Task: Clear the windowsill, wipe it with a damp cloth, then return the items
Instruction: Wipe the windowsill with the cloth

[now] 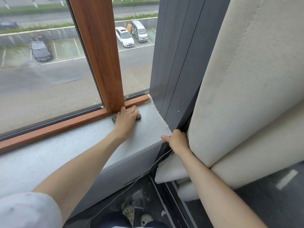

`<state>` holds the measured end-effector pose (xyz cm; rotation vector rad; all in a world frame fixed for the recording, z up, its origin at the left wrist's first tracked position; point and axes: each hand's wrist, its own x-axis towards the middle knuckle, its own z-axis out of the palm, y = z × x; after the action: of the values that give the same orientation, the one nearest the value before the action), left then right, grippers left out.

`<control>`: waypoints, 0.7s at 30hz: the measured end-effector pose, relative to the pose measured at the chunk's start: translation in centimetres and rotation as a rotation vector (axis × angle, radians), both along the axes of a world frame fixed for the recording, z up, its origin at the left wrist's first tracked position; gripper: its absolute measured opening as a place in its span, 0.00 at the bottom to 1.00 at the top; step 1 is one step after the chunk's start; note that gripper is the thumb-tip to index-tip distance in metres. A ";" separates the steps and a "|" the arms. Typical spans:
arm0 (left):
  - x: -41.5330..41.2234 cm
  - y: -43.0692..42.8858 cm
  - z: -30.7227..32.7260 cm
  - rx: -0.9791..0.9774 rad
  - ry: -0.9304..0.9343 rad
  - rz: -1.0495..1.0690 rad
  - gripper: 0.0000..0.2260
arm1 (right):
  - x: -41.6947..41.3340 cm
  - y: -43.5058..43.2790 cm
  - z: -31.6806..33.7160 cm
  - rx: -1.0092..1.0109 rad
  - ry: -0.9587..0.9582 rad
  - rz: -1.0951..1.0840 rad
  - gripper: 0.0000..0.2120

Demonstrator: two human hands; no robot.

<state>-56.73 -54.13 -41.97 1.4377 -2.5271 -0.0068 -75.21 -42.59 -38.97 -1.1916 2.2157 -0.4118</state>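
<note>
Mostly hidden: cloth (139, 117) under left hand (127, 117).

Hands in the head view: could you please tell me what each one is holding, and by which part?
The left hand presses a dark cloth flat on the windowsill, covering its middle. The right hand grips the dark frame edge at the sill's corner.

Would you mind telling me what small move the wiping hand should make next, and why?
Probably slide the cloth under the left hand right, into the corner of the windowsill. The cloth sits by the wooden post, and that corner strip lies just beyond it.
</note>
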 end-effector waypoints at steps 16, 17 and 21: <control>5.1 1.3 -0.9 -0.055 -0.203 -0.454 0.30 | -0.5 -0.3 -0.7 0.004 -0.012 0.039 0.19; 5.9 0.2 -0.2 -0.017 -0.193 -0.377 0.30 | -0.6 -0.3 -0.7 0.000 -0.012 0.043 0.19; 4.1 0.5 0.0 -0.011 -0.098 -0.091 0.26 | -0.6 -0.3 -0.2 0.000 -0.058 0.036 0.21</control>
<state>-52.67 -53.68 -42.01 1.3494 -2.6655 0.0631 -75.84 -42.85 -39.20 -1.2022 2.1422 -0.4263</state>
